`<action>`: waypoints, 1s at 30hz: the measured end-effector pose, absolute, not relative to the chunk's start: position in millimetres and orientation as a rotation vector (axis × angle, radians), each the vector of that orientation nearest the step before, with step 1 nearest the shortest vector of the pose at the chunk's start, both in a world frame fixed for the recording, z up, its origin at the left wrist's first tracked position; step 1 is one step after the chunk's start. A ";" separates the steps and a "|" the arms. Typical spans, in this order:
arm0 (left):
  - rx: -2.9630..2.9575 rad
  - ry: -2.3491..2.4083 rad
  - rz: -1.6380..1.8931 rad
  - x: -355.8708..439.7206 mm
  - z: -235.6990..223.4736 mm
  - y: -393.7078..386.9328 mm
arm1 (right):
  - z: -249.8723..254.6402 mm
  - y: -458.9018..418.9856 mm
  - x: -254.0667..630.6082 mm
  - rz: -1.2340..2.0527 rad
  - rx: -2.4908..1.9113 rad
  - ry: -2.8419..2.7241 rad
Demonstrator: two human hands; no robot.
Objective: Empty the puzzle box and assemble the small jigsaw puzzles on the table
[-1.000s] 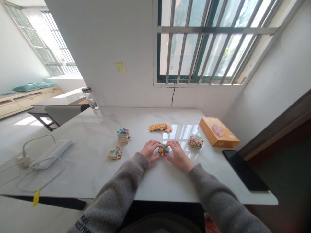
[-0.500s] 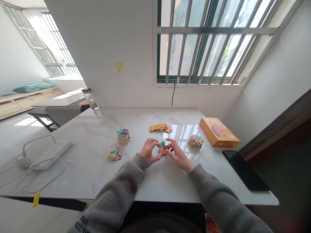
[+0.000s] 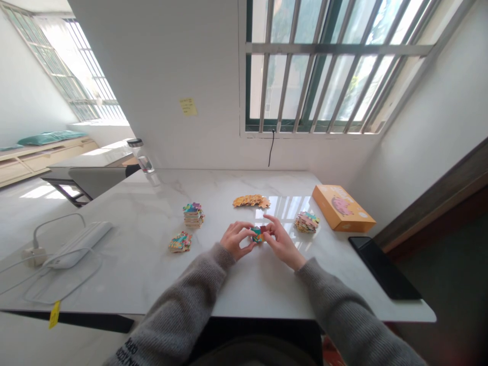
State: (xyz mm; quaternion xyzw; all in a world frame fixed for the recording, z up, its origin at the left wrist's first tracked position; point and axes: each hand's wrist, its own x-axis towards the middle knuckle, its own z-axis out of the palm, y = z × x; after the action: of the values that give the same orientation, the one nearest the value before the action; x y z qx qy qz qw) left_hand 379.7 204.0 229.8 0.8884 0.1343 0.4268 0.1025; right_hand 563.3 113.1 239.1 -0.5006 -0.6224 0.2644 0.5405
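Your left hand (image 3: 237, 240) and right hand (image 3: 281, 244), half curled, pinch pieces (image 3: 256, 234) whose red part (image 3: 263, 230) reappears, seemingly still being adjusted.

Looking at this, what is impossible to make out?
All in the head view:
- Jigsaw pieces: partly hidden by the left hand and right hand.
- Sticky note: writing too small.
- Left sleeve: cut off by the bottom edge; lettering blurred.

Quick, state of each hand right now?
Left hand: closed, holding flat, multicoloured cardboard puzzle pieces.
Right hand: closed, pinching the same pieces from its side.
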 end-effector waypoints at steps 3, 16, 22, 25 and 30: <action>2.628 0.472 1.251 379.6 227.7 203.2 | 235.3 116.2 564.6 0.631 -1.192 -1.449; 2.625 0.297 1.167 381.1 234.5 194.8 | 239.6 112.2 564.3 0.628 -1.186 -1.532; 2.720 0.328 1.067 378.3 233.6 194.5 | 241.9 111.1 562.8 0.669 -1.197 -1.524; 2.698 0.337 1.106 376.9 236.5 194.6 | 241.8 111.2 563.9 0.649 -1.214 -1.500; 2.481 0.427 1.316 372.9 247.2 196.9 | 240.9 110.9 571.7 0.387 -1.342 -1.482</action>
State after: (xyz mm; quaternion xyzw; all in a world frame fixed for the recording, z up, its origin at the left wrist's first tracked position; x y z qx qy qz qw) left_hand 372.9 196.9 247.2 0.8634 0.1485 0.4581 0.1500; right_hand 571.7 110.9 240.9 -0.5609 -0.6195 0.1617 0.5248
